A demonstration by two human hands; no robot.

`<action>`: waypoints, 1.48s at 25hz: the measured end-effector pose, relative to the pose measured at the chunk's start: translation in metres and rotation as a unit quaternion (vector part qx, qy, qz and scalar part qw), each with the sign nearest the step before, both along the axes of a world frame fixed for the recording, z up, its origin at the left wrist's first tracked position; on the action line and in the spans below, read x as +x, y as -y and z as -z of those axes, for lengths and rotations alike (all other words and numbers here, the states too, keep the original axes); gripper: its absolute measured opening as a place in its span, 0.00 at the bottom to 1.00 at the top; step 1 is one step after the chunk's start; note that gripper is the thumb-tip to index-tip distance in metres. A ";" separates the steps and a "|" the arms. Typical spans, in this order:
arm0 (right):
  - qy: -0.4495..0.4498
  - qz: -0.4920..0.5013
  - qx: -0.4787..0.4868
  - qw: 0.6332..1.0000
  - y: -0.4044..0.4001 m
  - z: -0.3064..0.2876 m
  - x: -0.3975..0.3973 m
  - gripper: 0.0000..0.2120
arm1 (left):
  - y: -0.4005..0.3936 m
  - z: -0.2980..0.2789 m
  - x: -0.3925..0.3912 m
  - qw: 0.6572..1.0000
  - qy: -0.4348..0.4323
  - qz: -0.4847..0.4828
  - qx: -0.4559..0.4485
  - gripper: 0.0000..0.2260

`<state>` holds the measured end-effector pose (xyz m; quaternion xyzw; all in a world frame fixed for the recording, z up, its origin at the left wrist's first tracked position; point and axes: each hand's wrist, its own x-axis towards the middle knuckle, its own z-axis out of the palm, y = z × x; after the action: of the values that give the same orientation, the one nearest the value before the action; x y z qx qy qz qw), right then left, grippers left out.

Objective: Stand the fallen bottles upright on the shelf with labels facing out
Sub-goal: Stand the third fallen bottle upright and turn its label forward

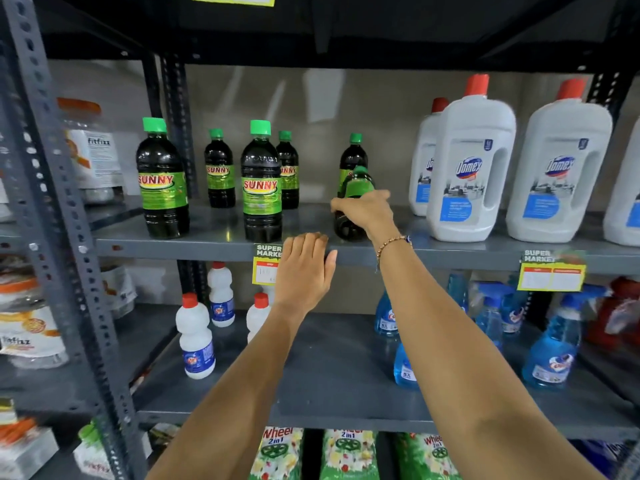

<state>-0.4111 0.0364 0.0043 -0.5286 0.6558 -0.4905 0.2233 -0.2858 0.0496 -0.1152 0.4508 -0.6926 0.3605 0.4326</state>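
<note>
Dark SUNNY bottles with green caps and green labels stand on the grey shelf [194, 242]. Two big ones [162, 181] [261, 188] are in front, smaller ones [219, 171] [289, 171] [353, 157] behind. One more dark bottle [351, 226] lies tipped, its base toward me and its neck pointing back. My right hand [363, 209] grips this fallen bottle from above around its middle. My left hand [304, 268] rests flat on the shelf's front edge, fingers together, holding nothing.
White Domex jugs [467, 168] with red caps crowd the right of the same shelf. Yellow price tags [550, 275] hang on the edge. Below stand small white bottles [195, 337] and blue spray bottles [550, 348]. A perforated steel upright [59, 202] is at left.
</note>
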 end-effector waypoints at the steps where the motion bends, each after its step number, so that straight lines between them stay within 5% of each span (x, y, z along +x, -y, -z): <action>1: -0.013 0.003 -0.049 0.999 -0.001 0.006 0.003 0.34 | 0.001 0.000 0.001 1.000 0.001 -0.001 0.000 0.15; 7: -0.014 -0.024 -0.225 0.974 -0.013 0.038 -0.001 0.37 | 0.000 0.000 0.000 1.000 -0.011 0.022 -0.001 0.15; 11: -0.127 -0.013 -0.188 0.974 -0.007 0.045 -0.005 0.38 | -0.002 0.000 0.000 1.000 -0.009 0.024 0.007 0.15; 19: -0.005 -0.190 -0.010 0.982 0.010 0.024 -0.045 0.41 | -0.006 -0.003 0.001 0.998 -0.014 0.026 0.059 0.17; 25: 0.018 -0.119 -0.064 0.991 0.006 0.029 -0.046 0.56 | -0.003 0.000 0.000 0.999 -0.015 0.019 0.045 0.16; 29: -0.054 -0.092 -0.070 0.992 0.009 0.025 -0.042 0.48 | -0.003 0.000 0.000 0.998 -0.025 0.026 0.042 0.16; 37: 0.071 -0.234 -0.053 0.968 0.006 0.026 -0.061 0.32 | 0.000 0.001 0.001 0.998 -0.032 0.050 0.036 0.14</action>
<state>-0.4725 0.0302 -0.0222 -0.6425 0.4692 -0.4947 0.3497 -0.2851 0.0499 -0.1158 0.4425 -0.7121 0.2989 0.4558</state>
